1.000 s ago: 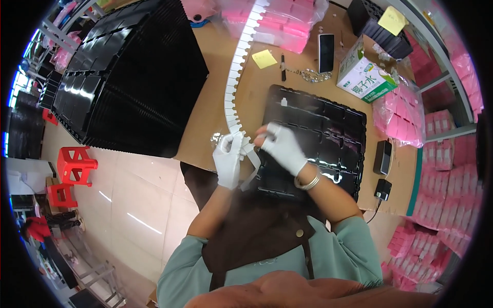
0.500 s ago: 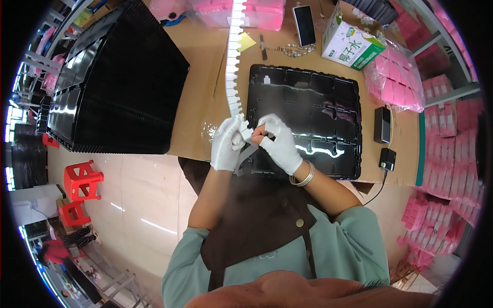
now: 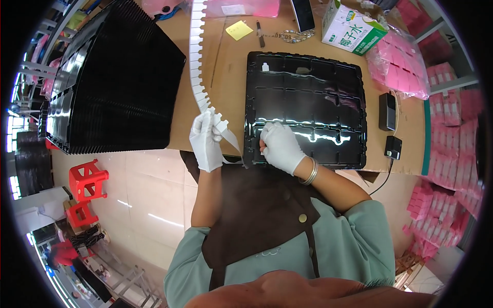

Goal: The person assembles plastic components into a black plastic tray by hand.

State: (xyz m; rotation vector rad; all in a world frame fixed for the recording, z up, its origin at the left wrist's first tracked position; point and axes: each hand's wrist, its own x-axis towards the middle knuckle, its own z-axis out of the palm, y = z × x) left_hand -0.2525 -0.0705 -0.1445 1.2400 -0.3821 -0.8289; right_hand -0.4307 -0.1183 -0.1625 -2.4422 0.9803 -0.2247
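My left hand, in a white glove, pinches the lower end of a long strip of white stickers that runs up past the far edge of the view. A pale bare backing tape trails from that end down to the tray's near left corner. My right hand, gloved with bare fingertips, is closed over the near left part of a shiny black plastic tray. Its curled fingers hide whatever they hold. One small white sticker sits in the tray's far left corner.
A tall stack of black trays stands on the left. Beyond the tray lie a yellow note, a pen, a bead string and a phone. A carton, pink packs and a black device line the right.
My left hand has moved left, away from my right hand, drawing the strip with it and exposing more backing tape. My right hand has shifted slightly right and down over the tray.
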